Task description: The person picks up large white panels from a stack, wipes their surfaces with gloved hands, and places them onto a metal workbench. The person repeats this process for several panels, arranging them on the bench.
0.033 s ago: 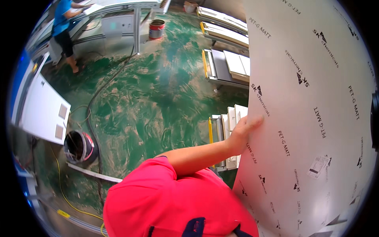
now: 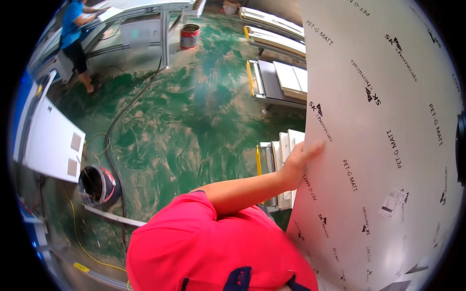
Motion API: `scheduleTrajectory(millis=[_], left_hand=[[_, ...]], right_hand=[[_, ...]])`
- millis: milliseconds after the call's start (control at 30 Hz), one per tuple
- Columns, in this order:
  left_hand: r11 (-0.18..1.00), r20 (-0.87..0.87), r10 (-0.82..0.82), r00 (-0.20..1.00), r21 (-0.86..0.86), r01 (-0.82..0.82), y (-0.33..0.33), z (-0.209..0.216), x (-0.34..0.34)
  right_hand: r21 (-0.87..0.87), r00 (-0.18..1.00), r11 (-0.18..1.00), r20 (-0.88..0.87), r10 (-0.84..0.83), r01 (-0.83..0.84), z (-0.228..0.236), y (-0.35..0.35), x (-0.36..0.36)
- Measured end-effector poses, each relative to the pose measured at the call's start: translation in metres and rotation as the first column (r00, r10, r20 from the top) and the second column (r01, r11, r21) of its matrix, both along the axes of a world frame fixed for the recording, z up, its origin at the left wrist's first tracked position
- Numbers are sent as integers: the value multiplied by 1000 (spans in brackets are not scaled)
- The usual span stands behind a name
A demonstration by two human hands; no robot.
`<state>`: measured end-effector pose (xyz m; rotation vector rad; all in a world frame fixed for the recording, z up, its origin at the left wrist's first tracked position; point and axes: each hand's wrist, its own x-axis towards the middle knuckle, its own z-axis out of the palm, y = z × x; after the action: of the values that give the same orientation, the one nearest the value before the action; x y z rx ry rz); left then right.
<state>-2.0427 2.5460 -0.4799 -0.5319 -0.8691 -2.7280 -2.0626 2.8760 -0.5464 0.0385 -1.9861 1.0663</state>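
Observation:
A large pale grey sheet panel (image 2: 359, 160) with printed film on its face stands upright along my right side and fills the right of the view. My left hand (image 2: 303, 157) grips its near left edge. The thumb lies flat on the printed face, while the fingers curl out of sight behind the edge. A small white label (image 2: 392, 203) is stuck on the panel's lower part. My left forearm reaches across in front of my red shirt. My right hand is not seen.
Roller racks hold stacked boards (image 2: 291, 80) beyond the panel's left edge. A dark bucket (image 2: 99, 184) stands left beside a cable (image 2: 110, 131) on the dusty green floor (image 2: 160, 140). Farther off are a red-and-grey bucket (image 2: 190, 36) and a person in blue (image 2: 73, 29) at a machine.
The surroundings at left have shifted slightly leftward in the view. My left hand keeps the same grip on the panel.

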Motion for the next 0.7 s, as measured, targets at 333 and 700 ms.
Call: scheduleTrajectory(millis=[333,700], left_hand=[[987,35,-159,987,-26,160,-158,51,-223],[939,145,-343,928,31,343,-264,89,-496]], right_hand=[[-10,990,990,10,-139,139,48,-170,-183],[54,936,935,-4,-352,351,127,-289,-387]])
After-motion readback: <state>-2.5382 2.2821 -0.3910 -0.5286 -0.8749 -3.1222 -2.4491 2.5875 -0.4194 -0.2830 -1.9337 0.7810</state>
